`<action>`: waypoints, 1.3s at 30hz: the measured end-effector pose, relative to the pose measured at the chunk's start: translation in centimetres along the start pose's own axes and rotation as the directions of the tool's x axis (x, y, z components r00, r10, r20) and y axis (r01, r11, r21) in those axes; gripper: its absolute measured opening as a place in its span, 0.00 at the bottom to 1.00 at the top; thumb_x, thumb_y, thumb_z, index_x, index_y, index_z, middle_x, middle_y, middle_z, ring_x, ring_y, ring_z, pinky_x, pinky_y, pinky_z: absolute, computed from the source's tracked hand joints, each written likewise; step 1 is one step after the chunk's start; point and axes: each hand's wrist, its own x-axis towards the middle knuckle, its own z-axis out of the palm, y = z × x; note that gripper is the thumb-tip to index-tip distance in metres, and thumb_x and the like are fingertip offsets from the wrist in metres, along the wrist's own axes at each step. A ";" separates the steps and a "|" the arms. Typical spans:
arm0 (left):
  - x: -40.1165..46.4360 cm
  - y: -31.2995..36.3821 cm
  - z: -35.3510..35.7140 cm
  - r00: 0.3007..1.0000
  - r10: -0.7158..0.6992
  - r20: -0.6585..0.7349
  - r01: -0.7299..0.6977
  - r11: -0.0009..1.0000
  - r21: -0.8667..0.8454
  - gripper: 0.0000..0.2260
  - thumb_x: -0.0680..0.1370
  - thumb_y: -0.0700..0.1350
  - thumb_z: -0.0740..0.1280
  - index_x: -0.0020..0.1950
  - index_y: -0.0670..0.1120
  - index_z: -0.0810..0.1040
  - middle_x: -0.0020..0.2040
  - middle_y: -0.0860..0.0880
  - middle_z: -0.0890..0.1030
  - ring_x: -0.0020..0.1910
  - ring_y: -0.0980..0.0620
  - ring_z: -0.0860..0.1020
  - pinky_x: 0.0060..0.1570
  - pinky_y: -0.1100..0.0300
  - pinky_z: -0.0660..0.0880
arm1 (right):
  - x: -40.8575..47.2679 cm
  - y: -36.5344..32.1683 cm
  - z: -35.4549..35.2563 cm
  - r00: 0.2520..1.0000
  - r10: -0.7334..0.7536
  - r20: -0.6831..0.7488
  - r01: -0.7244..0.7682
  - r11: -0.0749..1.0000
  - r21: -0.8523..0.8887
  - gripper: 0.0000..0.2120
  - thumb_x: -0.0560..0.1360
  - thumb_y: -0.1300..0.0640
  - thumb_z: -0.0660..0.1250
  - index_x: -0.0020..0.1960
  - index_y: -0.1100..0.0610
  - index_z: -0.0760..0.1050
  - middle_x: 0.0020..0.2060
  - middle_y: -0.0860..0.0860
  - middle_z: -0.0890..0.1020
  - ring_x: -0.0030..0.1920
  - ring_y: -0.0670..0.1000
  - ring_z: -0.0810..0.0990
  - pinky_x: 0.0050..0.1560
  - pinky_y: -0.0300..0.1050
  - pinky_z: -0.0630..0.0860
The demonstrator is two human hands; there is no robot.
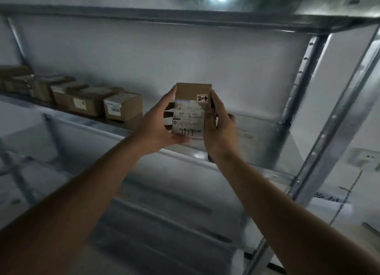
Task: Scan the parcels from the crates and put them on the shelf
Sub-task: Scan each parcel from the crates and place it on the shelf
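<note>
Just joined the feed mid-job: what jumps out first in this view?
A small brown parcel held upright at centre between the left hand and the right hand, its white label and a "2-4" sticker facing the camera. Behind it runs a metal shelf, bare on the right. A row of boxes lines its left part.

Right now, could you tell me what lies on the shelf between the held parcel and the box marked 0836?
Nothing: in the head view, bare grey metal shelf separates the brown cardboard parcel from the brown 0836 box.
</note>
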 end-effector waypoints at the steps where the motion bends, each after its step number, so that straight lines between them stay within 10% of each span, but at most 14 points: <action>1: 0.3 -0.7 -0.6 0.999 -0.029 -0.021 0.028 0.998 -0.052 0.55 0.65 0.38 0.85 0.83 0.65 0.60 0.72 0.49 0.74 0.68 0.47 0.79 0.51 0.53 0.86 | 0.7 0.2 0.8 1.000 0.010 0.018 -0.010 1.000 -0.004 0.23 0.89 0.43 0.55 0.82 0.32 0.60 0.61 0.52 0.73 0.58 0.39 0.75 0.56 0.35 0.76; 6: 2.0 -4.3 -4.2 0.996 -0.073 -0.060 0.078 0.994 0.076 0.64 0.57 0.56 0.89 0.86 0.58 0.57 0.75 0.51 0.70 0.69 0.47 0.78 0.55 0.46 0.85 | 3.4 0.7 5.6 0.994 0.035 0.104 -0.037 0.999 0.014 0.23 0.89 0.47 0.55 0.83 0.35 0.63 0.63 0.54 0.74 0.58 0.49 0.80 0.66 0.49 0.81; 11: 3.8 -8.7 -8.8 0.994 -0.083 -0.075 0.088 0.994 0.067 0.67 0.51 0.68 0.87 0.85 0.55 0.61 0.71 0.55 0.73 0.66 0.55 0.80 0.56 0.50 0.85 | 5.7 1.2 11.4 0.992 0.078 0.096 -0.068 0.993 -0.100 0.23 0.89 0.46 0.53 0.82 0.33 0.61 0.59 0.54 0.77 0.53 0.32 0.70 0.49 0.21 0.71; 19: 8.7 -14.2 -16.7 0.992 -0.077 0.102 0.062 0.989 0.136 0.58 0.57 0.54 0.86 0.83 0.46 0.66 0.68 0.53 0.81 0.65 0.55 0.81 0.61 0.50 0.83 | 9.1 -0.7 19.8 0.975 0.215 0.056 -0.201 0.960 -0.193 0.21 0.88 0.47 0.54 0.79 0.31 0.66 0.61 0.53 0.79 0.62 0.57 0.80 0.57 0.54 0.84; 27: 11.9 -15.6 -20.4 0.961 0.024 0.276 -0.119 0.935 0.333 0.33 0.65 0.57 0.85 0.68 0.51 0.83 0.62 0.55 0.85 0.61 0.54 0.82 0.61 0.47 0.82 | 11.2 -2.3 23.3 0.932 0.361 0.013 -0.332 0.870 -0.365 0.20 0.87 0.53 0.54 0.74 0.39 0.73 0.43 0.37 0.75 0.70 0.63 0.73 0.68 0.64 0.75; 34: 14.0 -16.7 -19.6 0.923 0.034 0.383 -0.209 0.880 0.426 0.24 0.69 0.52 0.84 0.63 0.52 0.85 0.56 0.55 0.87 0.42 0.70 0.75 0.40 0.72 0.67 | 12.0 -1.9 23.5 0.873 0.488 -0.020 -0.431 0.750 -0.501 0.19 0.88 0.51 0.55 0.76 0.40 0.72 0.54 0.49 0.78 0.72 0.63 0.73 0.71 0.64 0.74; 39: 15.2 -16.9 -18.7 0.890 -0.007 0.456 -0.217 0.873 0.437 0.20 0.70 0.49 0.84 0.60 0.49 0.87 0.54 0.52 0.87 0.47 0.60 0.80 0.38 0.67 0.68 | 12.8 -1.5 23.6 0.846 0.531 -0.035 -0.455 0.688 -0.566 0.19 0.88 0.49 0.55 0.77 0.43 0.73 0.57 0.54 0.80 0.72 0.63 0.74 0.72 0.59 0.73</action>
